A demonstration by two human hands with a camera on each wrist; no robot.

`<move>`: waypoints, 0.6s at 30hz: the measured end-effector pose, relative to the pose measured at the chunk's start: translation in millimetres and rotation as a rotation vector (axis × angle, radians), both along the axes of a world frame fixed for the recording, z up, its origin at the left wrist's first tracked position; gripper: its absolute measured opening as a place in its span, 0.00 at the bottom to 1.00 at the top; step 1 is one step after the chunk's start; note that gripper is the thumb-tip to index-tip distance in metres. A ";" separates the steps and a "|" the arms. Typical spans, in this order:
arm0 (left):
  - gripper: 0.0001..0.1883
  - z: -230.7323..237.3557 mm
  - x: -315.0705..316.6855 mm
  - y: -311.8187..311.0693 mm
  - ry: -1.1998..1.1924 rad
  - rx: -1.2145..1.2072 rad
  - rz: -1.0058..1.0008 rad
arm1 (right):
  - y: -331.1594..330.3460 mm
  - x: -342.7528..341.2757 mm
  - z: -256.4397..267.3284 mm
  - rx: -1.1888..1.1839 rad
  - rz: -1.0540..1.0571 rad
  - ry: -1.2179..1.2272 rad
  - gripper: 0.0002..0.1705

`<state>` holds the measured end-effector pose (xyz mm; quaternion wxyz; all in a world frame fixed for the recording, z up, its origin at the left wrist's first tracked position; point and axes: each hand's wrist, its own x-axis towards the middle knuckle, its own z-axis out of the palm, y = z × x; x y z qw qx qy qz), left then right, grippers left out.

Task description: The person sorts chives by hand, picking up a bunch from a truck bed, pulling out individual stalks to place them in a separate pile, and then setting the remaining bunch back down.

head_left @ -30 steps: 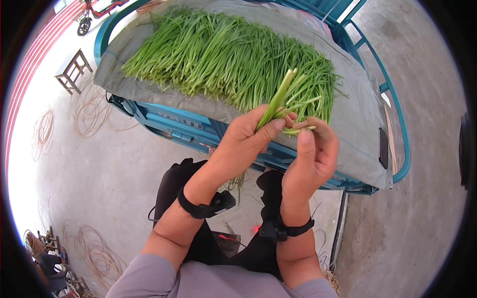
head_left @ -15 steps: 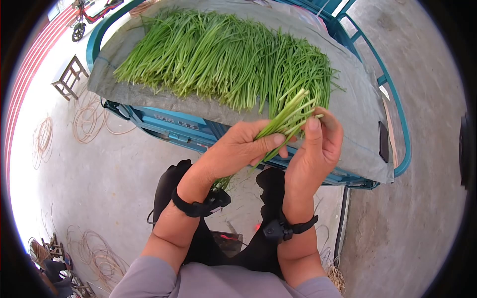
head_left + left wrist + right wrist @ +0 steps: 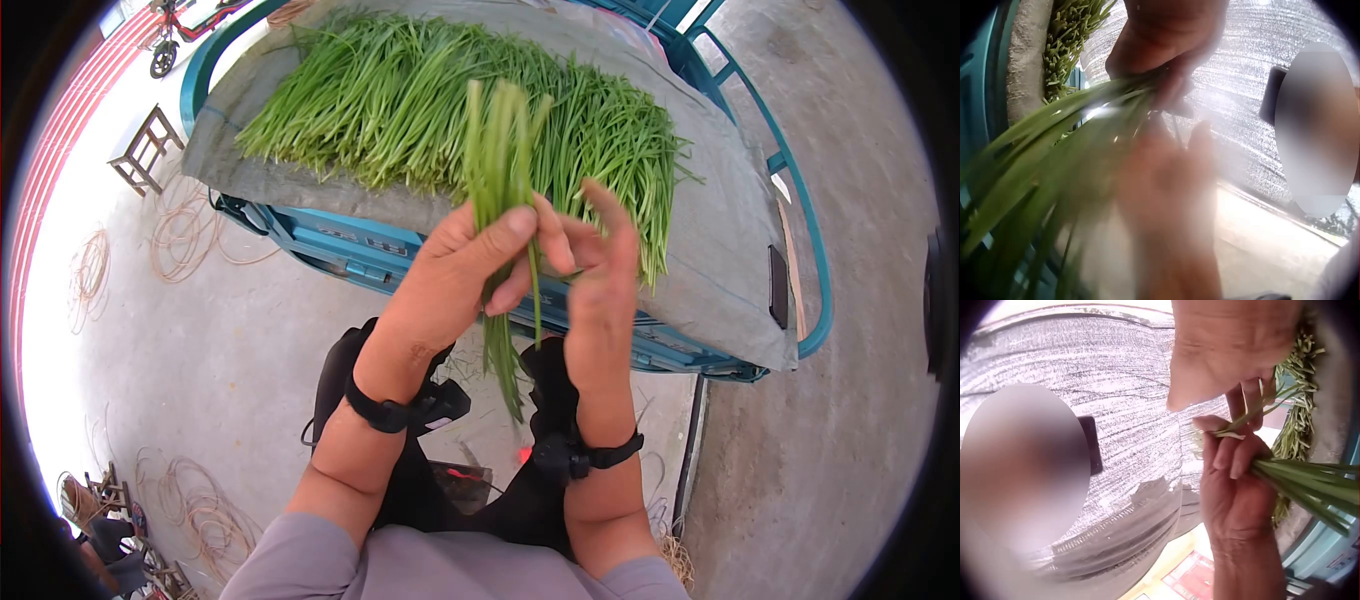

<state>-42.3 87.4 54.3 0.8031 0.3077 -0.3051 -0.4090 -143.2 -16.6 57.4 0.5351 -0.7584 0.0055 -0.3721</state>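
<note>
While pinching long, slender green stalks (image 3: pixel 497 160) in the left hand (image 3: pixel 455 255), pale ends (image 3: pixel 508 100) far, apparently to expose them, held the right hand (image 3: pixel 602 300) just rightward; could not tell, through blur, whether gripping.

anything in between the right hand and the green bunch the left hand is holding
Yes, partly: in the head view the fingers of the left hand stick out past the green bunch on the side facing the right hand. Above them, nothing visible blocks its upper part.
</note>
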 end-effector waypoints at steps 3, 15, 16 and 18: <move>0.12 -0.6 4.5 3.5 0.140 -0.041 0.136 | 5.6 0.5 -1.5 -0.386 -0.056 0.239 0.30; 0.12 -2.9 49.9 43.3 0.116 -0.148 0.926 | -8.2 -24.3 -0.6 0.620 0.397 0.519 0.19; 0.12 -3.9 52.8 48.0 0.135 -0.170 0.944 | -10.0 -25.2 -2.3 0.686 0.427 0.495 0.19; 0.12 -5.4 59.3 55.9 0.169 -0.196 0.970 | -14.5 -26.5 -2.6 0.823 0.455 0.464 0.19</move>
